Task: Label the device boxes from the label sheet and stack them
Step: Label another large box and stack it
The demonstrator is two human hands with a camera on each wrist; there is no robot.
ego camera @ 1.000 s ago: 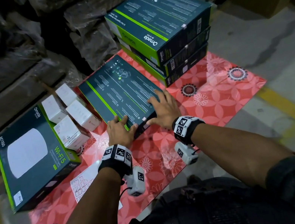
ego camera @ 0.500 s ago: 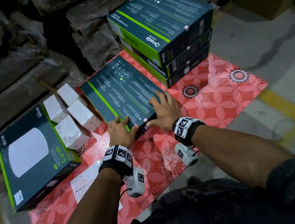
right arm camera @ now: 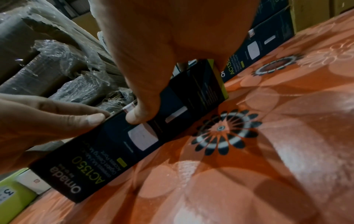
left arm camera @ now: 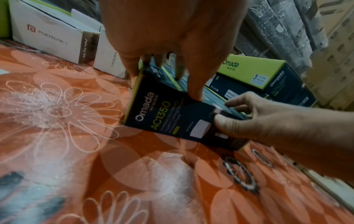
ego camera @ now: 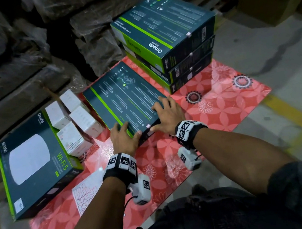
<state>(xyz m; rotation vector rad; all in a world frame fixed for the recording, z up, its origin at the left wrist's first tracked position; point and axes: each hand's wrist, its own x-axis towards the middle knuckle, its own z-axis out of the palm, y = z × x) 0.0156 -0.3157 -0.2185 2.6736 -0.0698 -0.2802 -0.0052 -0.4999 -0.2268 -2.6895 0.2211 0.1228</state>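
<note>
A dark teal Omada box [ego camera: 124, 103] lies flat, back face up, in the middle of the red floral mat [ego camera: 215, 107]. My left hand [ego camera: 126, 130] pinches its near left corner, fingers on top and thumb at the edge. At the near right corner my right hand [ego camera: 158, 115] has its fingers spread over the top. Its thumb presses the near side face beside a small pink label [ego camera: 148, 126]. The left wrist view shows the same box [left arm camera: 172, 121] and label [left arm camera: 217, 109]. A label sheet [ego camera: 87, 192] lies on the mat under my left forearm.
Three more Omada boxes form a stack [ego camera: 167, 30] at the back right. Another Omada box [ego camera: 29, 162] lies face up at the left, with several small white boxes [ego camera: 78, 119] beside it. Wrapped goods rise behind; bare concrete floor lies to the right.
</note>
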